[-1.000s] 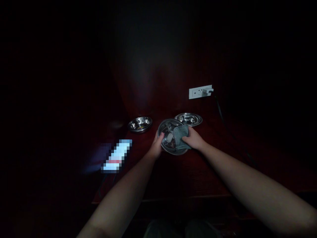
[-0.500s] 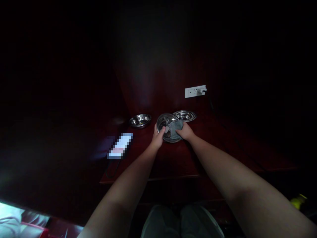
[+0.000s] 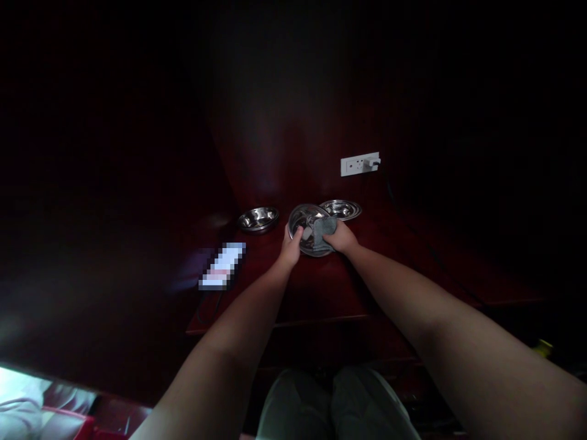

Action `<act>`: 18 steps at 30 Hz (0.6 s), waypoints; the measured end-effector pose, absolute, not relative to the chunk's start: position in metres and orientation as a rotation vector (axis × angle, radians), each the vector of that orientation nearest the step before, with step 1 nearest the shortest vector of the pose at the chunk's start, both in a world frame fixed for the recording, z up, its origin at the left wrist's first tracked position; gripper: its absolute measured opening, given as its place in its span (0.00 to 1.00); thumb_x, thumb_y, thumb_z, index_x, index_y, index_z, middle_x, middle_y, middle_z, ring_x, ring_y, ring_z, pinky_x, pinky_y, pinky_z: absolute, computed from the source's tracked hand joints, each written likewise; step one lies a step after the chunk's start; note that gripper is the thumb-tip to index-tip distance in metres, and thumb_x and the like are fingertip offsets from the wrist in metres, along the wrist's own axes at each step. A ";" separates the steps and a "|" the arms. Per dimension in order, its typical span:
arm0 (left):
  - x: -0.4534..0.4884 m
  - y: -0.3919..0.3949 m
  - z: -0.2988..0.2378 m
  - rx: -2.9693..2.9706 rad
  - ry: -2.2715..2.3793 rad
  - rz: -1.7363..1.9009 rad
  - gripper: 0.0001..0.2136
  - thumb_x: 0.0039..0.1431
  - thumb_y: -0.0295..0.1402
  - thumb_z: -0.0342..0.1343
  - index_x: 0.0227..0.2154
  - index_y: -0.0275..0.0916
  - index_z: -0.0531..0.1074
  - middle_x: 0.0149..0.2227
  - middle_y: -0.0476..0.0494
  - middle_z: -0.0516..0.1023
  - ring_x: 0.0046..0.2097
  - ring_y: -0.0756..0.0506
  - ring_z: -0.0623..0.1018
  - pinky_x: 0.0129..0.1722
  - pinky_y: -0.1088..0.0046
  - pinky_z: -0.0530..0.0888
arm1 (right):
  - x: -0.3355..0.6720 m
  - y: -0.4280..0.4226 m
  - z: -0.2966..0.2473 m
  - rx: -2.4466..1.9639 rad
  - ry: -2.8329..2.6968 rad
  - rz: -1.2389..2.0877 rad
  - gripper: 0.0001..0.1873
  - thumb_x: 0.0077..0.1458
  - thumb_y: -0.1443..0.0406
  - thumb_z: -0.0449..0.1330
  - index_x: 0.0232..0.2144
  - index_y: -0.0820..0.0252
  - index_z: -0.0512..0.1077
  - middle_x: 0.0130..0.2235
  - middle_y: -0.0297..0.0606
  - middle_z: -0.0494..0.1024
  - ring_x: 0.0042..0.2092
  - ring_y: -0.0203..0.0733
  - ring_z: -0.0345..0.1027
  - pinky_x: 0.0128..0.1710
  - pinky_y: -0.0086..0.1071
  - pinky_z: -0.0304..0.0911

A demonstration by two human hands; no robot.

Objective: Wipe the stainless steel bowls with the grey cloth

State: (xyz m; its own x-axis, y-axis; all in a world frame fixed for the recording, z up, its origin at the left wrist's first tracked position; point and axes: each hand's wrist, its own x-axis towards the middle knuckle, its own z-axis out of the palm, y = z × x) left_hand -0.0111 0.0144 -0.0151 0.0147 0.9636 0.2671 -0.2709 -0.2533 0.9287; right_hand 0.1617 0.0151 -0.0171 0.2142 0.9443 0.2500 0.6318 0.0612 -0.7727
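Over the desk (image 3: 321, 287), holding a metal bowl (image 3: 302, 217) tilted.
Clasping its left side in the left grip (image 3: 291, 247), with the thumb over the rim; pinching a grey cloth (image 3: 323, 228) against its right side in the right grip (image 3: 343, 237); facing metal dishes (image 3: 343, 209) just behind to the right, stacked bowls (image 3: 257, 217) to the left, a bright pixelated screen (image 3: 224, 266) nearer, and a white socket plate (image 3: 351, 165) on the wall (image 3: 293, 146) beyond.
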 end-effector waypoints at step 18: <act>-0.009 0.016 -0.013 1.145 0.846 1.491 0.22 0.54 0.45 0.54 0.49 0.41 0.67 0.49 0.41 0.73 0.51 0.42 0.73 0.52 0.63 0.67 | 0.158 0.001 -0.009 -1.803 -1.501 0.378 0.27 0.46 0.59 0.57 0.49 0.63 0.64 0.46 0.50 0.74 0.47 0.52 0.69 0.47 0.38 0.63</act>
State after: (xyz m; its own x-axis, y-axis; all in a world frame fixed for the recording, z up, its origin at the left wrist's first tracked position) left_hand -0.0089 0.0159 -0.0135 -0.0176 0.9732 0.2292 -0.3025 -0.2237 0.9265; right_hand 0.1580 0.0012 -0.0086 0.2699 0.9349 0.2302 0.7147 -0.0343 -0.6986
